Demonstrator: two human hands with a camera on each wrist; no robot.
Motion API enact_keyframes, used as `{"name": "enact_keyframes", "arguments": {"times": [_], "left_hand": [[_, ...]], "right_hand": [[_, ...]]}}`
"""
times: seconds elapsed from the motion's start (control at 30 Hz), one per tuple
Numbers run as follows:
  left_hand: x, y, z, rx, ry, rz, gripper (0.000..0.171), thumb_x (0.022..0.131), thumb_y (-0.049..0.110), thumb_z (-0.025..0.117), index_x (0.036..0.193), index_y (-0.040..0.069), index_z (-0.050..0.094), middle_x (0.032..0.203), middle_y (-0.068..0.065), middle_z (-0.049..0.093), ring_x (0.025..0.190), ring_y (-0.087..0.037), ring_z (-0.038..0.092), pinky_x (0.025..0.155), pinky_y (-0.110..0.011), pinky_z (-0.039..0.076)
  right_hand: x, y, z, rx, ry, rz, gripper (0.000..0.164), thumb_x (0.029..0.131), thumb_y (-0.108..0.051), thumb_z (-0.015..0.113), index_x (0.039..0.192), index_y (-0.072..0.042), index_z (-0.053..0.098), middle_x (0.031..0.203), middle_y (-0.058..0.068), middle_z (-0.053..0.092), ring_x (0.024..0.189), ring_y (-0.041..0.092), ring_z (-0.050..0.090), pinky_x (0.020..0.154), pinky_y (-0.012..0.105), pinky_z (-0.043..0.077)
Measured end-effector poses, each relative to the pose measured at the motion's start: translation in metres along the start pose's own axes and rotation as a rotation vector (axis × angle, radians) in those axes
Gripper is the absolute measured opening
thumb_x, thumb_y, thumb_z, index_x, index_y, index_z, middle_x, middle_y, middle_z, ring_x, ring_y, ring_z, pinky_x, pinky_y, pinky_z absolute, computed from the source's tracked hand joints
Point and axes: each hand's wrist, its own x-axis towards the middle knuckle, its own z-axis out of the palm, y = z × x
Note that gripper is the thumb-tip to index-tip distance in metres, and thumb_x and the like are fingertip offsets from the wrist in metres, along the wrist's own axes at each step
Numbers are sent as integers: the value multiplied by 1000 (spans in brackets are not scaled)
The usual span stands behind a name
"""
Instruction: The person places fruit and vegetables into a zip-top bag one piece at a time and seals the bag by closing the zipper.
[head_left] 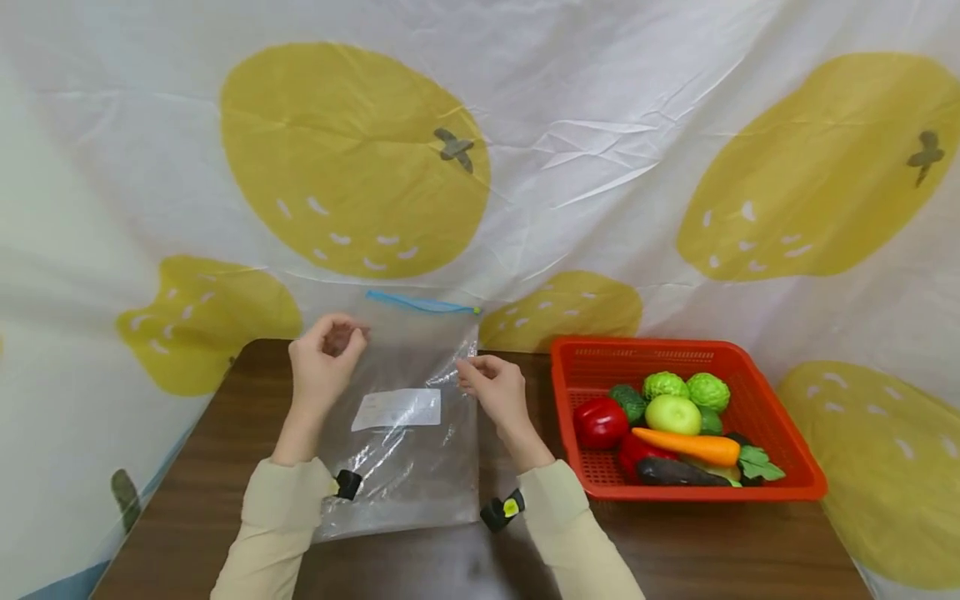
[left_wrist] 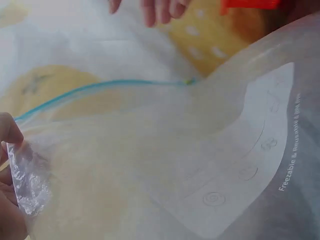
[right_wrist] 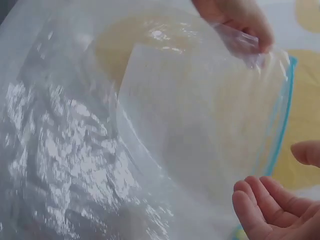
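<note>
A clear zip-lock bag [head_left: 420, 479] hangs upright over the table, its blue zip strip [head_left: 420, 303] at the top and a small yellow-green slider [head_left: 477, 311] at the right end. Printed on its front is a white label panel [head_left: 397, 408]. My left hand [head_left: 322, 367] pinches the bag's left edge below the zip; in the left wrist view the film bunches between thumb and fingers. By the right edge is my right hand [head_left: 497, 390]. The right wrist view shows its thumb apart from loosely bent fingers [right_wrist: 272, 205], with nothing between them.
A red plastic basket [head_left: 690, 492] stands on the brown wooden table [head_left: 217, 467] to the right. It holds a carrot [head_left: 686, 446], an eggplant [head_left: 678, 472], a red bell pepper [head_left: 600, 422] and several green pieces of produce. Behind hangs a white cloth [head_left: 585, 167] with yellow fruit prints.
</note>
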Motion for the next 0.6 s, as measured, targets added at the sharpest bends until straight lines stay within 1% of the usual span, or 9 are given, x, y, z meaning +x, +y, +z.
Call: {"name": "enact_keyframes", "arguments": {"times": [0.03, 0.1, 0.17, 0.23, 0.3, 0.43, 0.53, 0.6], "left_hand": [[4, 5, -3, -6, 21, 19, 6, 76, -17, 56, 78, -13, 59, 72, -27, 64, 62, 5, 55, 53, -8, 41], [12, 10, -7, -28, 69, 48, 6, 76, -15, 56, 78, -13, 60, 72, -26, 64, 64, 5, 56, 54, -9, 42], [19, 10, -10, -54, 115, 79, 6, 77, -14, 56, 78, -12, 61, 73, -23, 65, 66, 3, 58, 57, -10, 44], [25, 8, -13, -94, 157, 118, 6, 77, -13, 56, 78, -12, 61, 74, -17, 67, 67, -1, 60, 59, -13, 46], [29, 8, -14, -126, 201, 166, 5, 77, -11, 57, 77, -12, 62, 74, -13, 68, 67, -4, 61, 62, -16, 48], [33, 16, -14, -155, 314, 304, 5, 75, -10, 57, 72, -12, 60, 72, -14, 66, 68, -8, 61, 64, -18, 47], [31, 26, -11, -128, 392, 404, 9, 75, -5, 58, 68, -10, 59, 69, -16, 64, 68, -11, 61, 64, -16, 45], [24, 33, -7, -116, 421, 468, 13, 75, 0, 59, 66, -9, 58, 66, -16, 63, 65, -16, 60, 65, -16, 46]], "right_hand": [[2, -7, 1, 80, -14, 53, 28, 85, -19, 67, 95, 7, 68, 80, 16, 69, 67, 17, 66, 66, 28, 56], [8, -21, 3, 230, -46, 132, 34, 88, -19, 64, 100, 13, 64, 81, 17, 69, 68, 17, 67, 70, 30, 56], [13, -35, 4, 318, -62, 168, 38, 90, -20, 61, 104, 15, 61, 79, 13, 68, 68, 15, 66, 70, 30, 56], [17, -48, 5, 392, -73, 179, 41, 90, -20, 60, 107, 17, 59, 78, 10, 68, 67, 14, 65, 70, 29, 56], [19, -59, 4, 445, -89, 175, 44, 91, -21, 59, 110, 19, 57, 77, 7, 67, 67, 14, 65, 70, 28, 56], [17, -74, 3, 541, -114, 176, 48, 92, -25, 56, 114, 17, 54, 81, 6, 66, 72, 16, 66, 71, 29, 56], [14, -80, 2, 601, -126, 190, 48, 93, -27, 54, 115, 15, 54, 86, 8, 66, 78, 19, 66, 74, 33, 56], [12, -82, 2, 629, -134, 200, 46, 92, -28, 53, 114, 13, 55, 87, 8, 66, 80, 21, 66, 76, 37, 55]]}}
